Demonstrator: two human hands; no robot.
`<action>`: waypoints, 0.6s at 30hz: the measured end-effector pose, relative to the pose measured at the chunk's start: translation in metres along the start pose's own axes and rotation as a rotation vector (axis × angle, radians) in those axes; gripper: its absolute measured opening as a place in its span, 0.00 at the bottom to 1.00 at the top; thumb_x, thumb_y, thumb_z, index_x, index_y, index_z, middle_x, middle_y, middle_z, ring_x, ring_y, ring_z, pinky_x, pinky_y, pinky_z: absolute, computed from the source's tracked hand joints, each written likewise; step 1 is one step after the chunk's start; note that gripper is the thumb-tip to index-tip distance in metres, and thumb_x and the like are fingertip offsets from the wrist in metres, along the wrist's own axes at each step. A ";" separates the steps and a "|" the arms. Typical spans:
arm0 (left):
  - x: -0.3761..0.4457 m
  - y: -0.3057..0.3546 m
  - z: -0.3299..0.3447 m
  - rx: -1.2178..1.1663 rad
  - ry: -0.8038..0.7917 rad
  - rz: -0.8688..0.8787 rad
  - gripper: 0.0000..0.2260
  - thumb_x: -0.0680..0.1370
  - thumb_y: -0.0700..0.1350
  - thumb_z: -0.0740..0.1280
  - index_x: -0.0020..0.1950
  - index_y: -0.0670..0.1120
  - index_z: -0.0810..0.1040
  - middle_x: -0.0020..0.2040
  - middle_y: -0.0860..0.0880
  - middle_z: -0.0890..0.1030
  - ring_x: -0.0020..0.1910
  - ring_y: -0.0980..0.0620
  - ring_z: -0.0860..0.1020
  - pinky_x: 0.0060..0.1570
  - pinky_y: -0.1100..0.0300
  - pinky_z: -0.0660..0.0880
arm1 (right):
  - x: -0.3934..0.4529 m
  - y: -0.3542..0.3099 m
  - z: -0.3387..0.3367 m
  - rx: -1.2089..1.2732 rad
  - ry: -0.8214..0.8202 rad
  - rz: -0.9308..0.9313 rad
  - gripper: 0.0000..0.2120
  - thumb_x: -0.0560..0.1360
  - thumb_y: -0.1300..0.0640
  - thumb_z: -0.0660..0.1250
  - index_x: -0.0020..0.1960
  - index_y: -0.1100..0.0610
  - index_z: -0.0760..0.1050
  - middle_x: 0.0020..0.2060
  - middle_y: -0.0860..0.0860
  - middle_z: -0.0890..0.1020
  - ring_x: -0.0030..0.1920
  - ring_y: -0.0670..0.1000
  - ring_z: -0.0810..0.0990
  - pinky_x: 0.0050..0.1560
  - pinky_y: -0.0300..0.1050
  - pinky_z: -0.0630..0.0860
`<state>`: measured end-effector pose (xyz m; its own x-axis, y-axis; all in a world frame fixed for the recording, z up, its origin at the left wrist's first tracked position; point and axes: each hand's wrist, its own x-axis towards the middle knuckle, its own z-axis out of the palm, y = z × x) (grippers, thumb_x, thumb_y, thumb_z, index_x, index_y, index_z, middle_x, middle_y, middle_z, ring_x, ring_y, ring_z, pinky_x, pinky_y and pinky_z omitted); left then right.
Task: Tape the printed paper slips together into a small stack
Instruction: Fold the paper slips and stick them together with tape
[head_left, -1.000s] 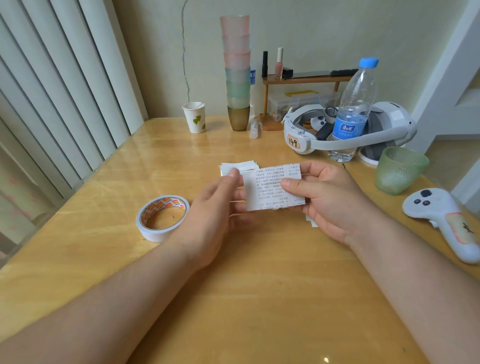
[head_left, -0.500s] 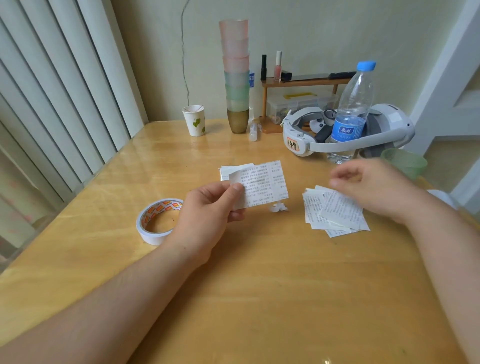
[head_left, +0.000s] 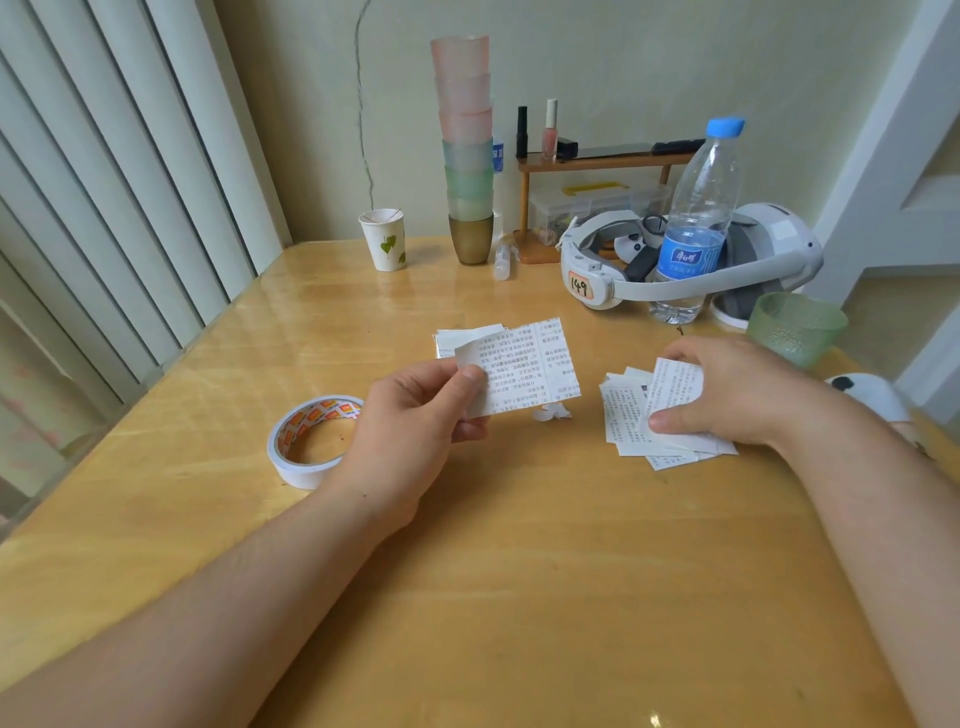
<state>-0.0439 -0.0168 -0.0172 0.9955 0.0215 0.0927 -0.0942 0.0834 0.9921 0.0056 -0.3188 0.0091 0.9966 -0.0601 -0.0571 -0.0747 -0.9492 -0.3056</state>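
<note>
Wooden counter. Left grip pinching taped slips; right grip grasping top loose slip. Advise lifting one slip only, aligning edges squarely before taping.

The white paper slips pinched in the left hand carry columns of black print, as do the white loose slips under the right hand. Left of the left hand, the white tape roll has an orange-and-red patterned core. Beyond the hands: a white paper cup with green leaves, pink-to-green frosted stacked cups, and a blue-capped clear bottle. The glossy table is honey-yellow wood grain.
</note>
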 end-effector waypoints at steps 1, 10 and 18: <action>0.000 0.000 0.000 0.000 -0.001 -0.001 0.08 0.84 0.43 0.68 0.52 0.45 0.87 0.43 0.49 0.86 0.38 0.52 0.79 0.48 0.53 0.80 | -0.001 -0.001 0.000 -0.007 0.007 -0.002 0.41 0.61 0.38 0.83 0.71 0.42 0.72 0.68 0.48 0.75 0.64 0.51 0.74 0.59 0.48 0.73; 0.001 -0.002 -0.001 0.014 -0.013 -0.011 0.08 0.84 0.43 0.68 0.53 0.44 0.87 0.45 0.49 0.87 0.38 0.51 0.79 0.50 0.51 0.79 | -0.007 -0.007 -0.003 -0.043 0.063 -0.034 0.33 0.62 0.39 0.84 0.63 0.44 0.77 0.60 0.46 0.78 0.55 0.49 0.74 0.51 0.46 0.71; 0.001 -0.001 -0.002 0.014 -0.036 -0.014 0.09 0.84 0.43 0.68 0.50 0.45 0.87 0.45 0.49 0.87 0.37 0.51 0.79 0.51 0.51 0.79 | -0.014 -0.011 -0.008 -0.041 0.060 -0.044 0.36 0.66 0.40 0.82 0.71 0.43 0.76 0.66 0.46 0.79 0.65 0.51 0.76 0.62 0.48 0.74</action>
<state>-0.0433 -0.0149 -0.0181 0.9966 -0.0154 0.0814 -0.0801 0.0697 0.9943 -0.0070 -0.3100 0.0210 0.9993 -0.0352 0.0133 -0.0304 -0.9632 -0.2671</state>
